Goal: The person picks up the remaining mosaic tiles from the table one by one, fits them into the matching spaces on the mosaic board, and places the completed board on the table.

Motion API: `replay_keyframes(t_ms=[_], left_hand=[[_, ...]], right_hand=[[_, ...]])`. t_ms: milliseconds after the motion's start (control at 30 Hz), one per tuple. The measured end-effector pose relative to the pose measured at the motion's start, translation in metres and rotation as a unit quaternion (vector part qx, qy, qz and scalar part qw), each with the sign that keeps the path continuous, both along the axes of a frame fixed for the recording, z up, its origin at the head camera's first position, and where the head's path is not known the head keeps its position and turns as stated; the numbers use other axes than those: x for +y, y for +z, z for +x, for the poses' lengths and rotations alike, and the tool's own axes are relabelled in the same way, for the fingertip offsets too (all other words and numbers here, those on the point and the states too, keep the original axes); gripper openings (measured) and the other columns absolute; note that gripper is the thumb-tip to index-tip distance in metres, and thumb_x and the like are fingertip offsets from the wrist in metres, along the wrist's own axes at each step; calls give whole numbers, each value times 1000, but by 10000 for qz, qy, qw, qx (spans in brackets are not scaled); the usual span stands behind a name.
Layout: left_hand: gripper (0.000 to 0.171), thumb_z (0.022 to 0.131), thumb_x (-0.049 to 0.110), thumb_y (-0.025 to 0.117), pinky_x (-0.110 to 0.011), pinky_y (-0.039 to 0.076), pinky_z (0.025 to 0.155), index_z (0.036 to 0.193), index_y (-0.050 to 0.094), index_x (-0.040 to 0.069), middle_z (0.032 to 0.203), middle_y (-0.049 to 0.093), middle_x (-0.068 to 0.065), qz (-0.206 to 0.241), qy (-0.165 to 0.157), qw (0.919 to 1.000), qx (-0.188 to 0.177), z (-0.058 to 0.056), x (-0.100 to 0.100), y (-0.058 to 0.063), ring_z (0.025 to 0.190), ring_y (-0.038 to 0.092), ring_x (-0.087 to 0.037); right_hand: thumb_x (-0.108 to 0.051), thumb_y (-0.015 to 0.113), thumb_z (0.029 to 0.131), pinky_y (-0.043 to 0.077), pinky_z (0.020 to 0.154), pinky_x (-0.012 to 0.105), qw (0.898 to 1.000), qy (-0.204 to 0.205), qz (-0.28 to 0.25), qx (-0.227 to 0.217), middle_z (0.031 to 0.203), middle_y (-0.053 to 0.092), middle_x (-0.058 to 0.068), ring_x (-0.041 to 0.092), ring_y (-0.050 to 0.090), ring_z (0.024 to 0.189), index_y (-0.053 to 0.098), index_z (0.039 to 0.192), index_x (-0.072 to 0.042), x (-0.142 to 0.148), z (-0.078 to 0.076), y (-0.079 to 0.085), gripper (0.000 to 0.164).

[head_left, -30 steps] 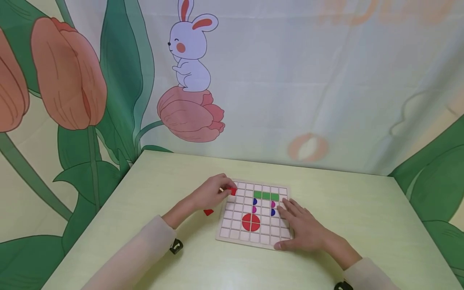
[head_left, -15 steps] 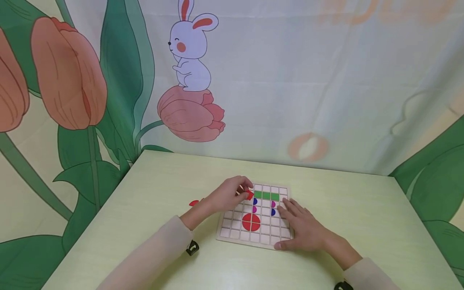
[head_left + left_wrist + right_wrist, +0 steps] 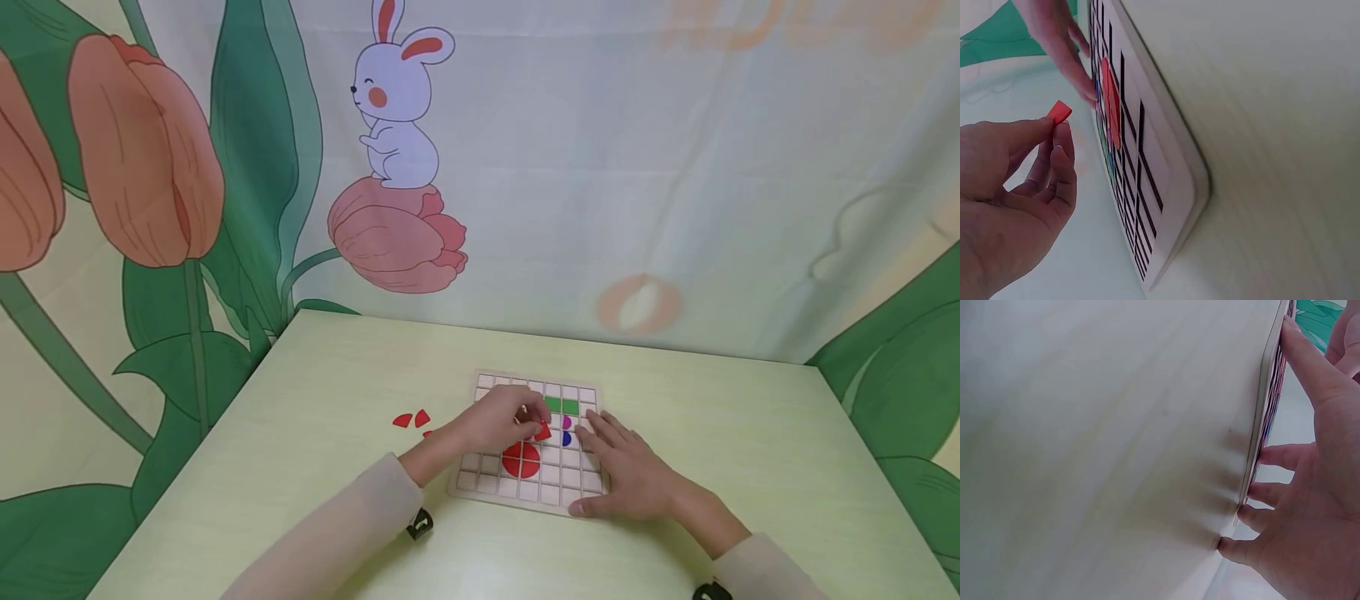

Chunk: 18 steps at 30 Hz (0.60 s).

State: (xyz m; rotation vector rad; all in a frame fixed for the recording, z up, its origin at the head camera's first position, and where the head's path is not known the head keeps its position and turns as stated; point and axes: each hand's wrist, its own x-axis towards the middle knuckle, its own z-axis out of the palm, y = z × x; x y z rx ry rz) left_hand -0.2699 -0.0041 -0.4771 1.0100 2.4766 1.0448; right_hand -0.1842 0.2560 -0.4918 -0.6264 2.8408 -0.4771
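Observation:
My left hand [image 3: 498, 421] pinches a small red tile [image 3: 543, 432] between thumb and fingertip, held over the middle of a white gridded board [image 3: 510, 497]. In the left wrist view the same red tile [image 3: 1060, 112] stands off the board's surface. My right hand [image 3: 633, 471] rests with spread fingers along the board's right edge; its fingertips touch that edge in the right wrist view. On the board lie a red circle of quarter pieces [image 3: 521, 460], green tiles [image 3: 562, 406], a magenta half-round piece [image 3: 567, 422] and a blue one [image 3: 566, 438]. The left hand hides part of the grid.
Loose red pieces [image 3: 412, 418] lie on the pale table [image 3: 330, 392] left of the board, one partly behind the left wrist. A printed curtain [image 3: 540, 208] with a rabbit and tulips hangs behind the table's far edge.
My left hand has carried the red tile from the board's upper left rightward and nearer to the middle. Loose red pieces have come into view behind it. The right hand stays in place.

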Motion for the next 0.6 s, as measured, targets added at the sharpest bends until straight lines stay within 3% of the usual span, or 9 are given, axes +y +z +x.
replay_keyframes(t_ms=[300, 600], left_hand=[[16, 101, 10, 73, -17, 54, 76, 117, 75, 11, 99, 69, 7, -310, -415, 9983, 265, 4, 18, -2, 86, 60, -9], [7, 101, 7, 72, -16, 52, 78, 104, 73, 14, 96, 68, 6, -530, -650, 9957, 394, 4, 25, -4, 86, 60, -8]], right_hand=[[-78, 74, 81, 24, 118, 74, 9998, 128, -6, 136, 172, 21, 23, 48, 15, 159, 37, 163, -5, 4, -2, -7, 117], [-78, 75, 81, 24, 117, 75, 9998, 153, 24, 119, 173, 20, 23, 49, 14, 159, 37, 163, -5, 4, -3, -7, 117]])
